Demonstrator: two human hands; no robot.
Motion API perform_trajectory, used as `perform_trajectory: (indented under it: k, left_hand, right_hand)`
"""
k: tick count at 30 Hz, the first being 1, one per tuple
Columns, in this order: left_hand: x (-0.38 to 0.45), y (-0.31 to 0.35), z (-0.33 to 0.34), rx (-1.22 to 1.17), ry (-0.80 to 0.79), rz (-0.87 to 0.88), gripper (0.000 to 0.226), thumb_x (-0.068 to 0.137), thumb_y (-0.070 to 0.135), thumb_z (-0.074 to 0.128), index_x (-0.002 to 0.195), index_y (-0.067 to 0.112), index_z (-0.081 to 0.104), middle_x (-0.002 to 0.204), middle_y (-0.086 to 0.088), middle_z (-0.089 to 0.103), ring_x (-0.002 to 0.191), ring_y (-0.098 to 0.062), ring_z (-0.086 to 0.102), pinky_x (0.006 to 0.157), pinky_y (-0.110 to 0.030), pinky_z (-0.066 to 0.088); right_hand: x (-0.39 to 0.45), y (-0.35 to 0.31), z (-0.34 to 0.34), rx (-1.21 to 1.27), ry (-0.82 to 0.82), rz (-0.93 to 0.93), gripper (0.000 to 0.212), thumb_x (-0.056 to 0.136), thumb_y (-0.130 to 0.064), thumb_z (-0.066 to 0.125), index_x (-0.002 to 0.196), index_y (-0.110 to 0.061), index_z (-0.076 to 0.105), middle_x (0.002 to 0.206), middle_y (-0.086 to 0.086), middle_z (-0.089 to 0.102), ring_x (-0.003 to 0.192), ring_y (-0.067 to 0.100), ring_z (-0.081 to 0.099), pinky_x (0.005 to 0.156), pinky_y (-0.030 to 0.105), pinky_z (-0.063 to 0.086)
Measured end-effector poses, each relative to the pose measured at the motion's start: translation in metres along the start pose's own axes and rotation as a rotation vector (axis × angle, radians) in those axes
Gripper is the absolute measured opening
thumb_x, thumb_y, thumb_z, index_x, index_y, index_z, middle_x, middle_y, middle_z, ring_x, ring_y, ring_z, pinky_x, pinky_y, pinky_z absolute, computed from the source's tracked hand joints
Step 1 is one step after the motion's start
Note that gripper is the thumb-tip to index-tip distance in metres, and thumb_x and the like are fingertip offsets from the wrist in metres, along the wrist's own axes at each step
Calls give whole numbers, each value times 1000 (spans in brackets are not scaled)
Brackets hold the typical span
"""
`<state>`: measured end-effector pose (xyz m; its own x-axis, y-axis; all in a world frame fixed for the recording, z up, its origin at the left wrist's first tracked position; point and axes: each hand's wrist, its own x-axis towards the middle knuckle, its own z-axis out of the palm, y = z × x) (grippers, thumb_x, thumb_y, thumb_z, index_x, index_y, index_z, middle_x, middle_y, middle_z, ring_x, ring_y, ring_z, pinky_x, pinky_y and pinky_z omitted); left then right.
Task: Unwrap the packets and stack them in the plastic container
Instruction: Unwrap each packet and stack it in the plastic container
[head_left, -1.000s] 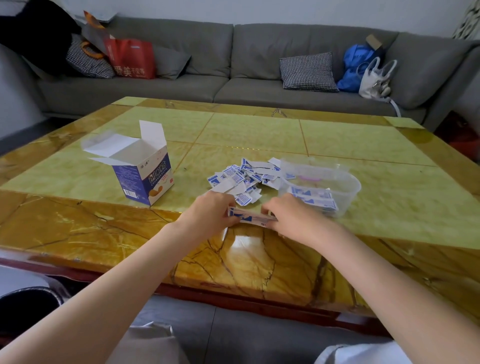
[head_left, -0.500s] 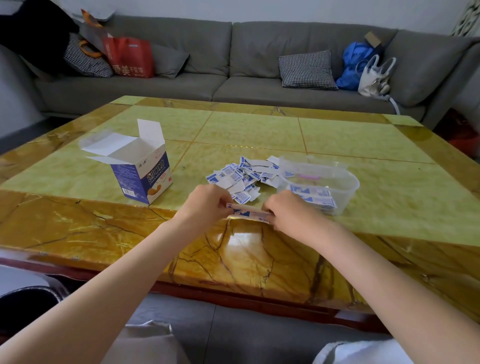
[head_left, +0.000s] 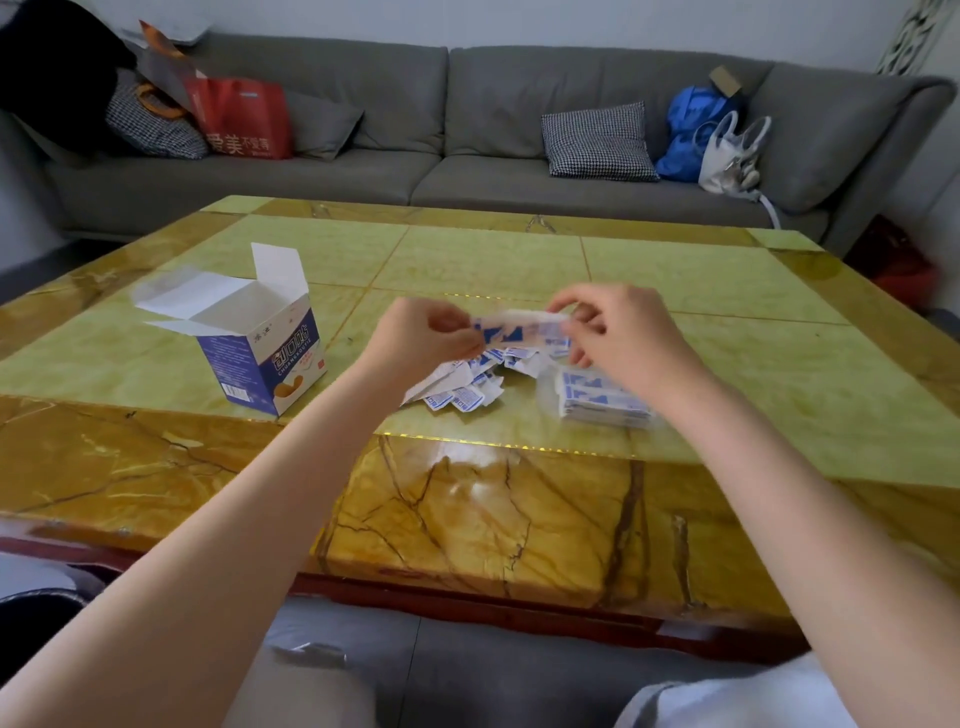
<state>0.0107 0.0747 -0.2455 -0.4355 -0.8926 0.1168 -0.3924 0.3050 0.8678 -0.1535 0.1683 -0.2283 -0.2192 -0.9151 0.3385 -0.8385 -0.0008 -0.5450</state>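
– How far along?
– Partway. Left hand (head_left: 415, 338) & right hand (head_left: 618, 332), fingers pinching one packet (head_left: 519, 327) above the bench (head_left: 467, 519). Some stacked in plastic container (head_left: 605, 402); torn wrappers (head_left: 462, 387) beside it.

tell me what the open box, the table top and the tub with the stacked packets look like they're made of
Open box: thin printed cardboard, matte white inside, with creased flaps standing up.
Table top: polished stone or a stone-look slab, glossy, with veining and glare; which one is unclear.
Tub: clear thin plastic, since the stacked packets show through its wall, though it is blurred.
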Motion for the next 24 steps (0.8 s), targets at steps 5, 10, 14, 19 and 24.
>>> perform_trajectory:
  k: [5,10,14,19,24]
  left_hand:
    - [15,28,44,-38,7,52,11,86,8,59,93,6,68,76,-4,66,64,-13,61,64,-19,53]
    - [26,32,77,441,59,164,17,86,22,58,96,17,70,93,-2,71,89,-22,64,83,-32,47]
    - [35,33,93,750,29,222,18,88,20,52,96,23,67,98,2,69,90,-22,62,92,-34,27]
    - [40,29,96,961,-23,293,22,91,23,46,98,16,65,92,-3,66,93,-23,57,91,-35,26]
    - [37,30,99,1103,-80,348,32,97,34,34,75,15,47,93,-5,64,106,-23,48,93,-36,26]
  right_hand:
    - [9,35,-23,-88,178,138,22,89,-2,55,102,-12,69,83,5,66,59,10,58,57,17,47]
    - [8,59,-21,-226,44,257,24,88,-3,54,102,-12,70,99,8,69,75,15,54,69,22,41]
    - [14,72,-20,-290,-139,319,21,86,-5,59,97,-16,72,103,5,69,81,15,55,73,22,40]
    - [17,73,-16,-364,-227,328,25,86,-2,54,88,-19,72,100,4,66,81,17,54,73,25,41]
    - [15,68,-16,-395,-256,343,30,85,0,48,88,-17,72,103,8,66,92,26,61,83,33,50]
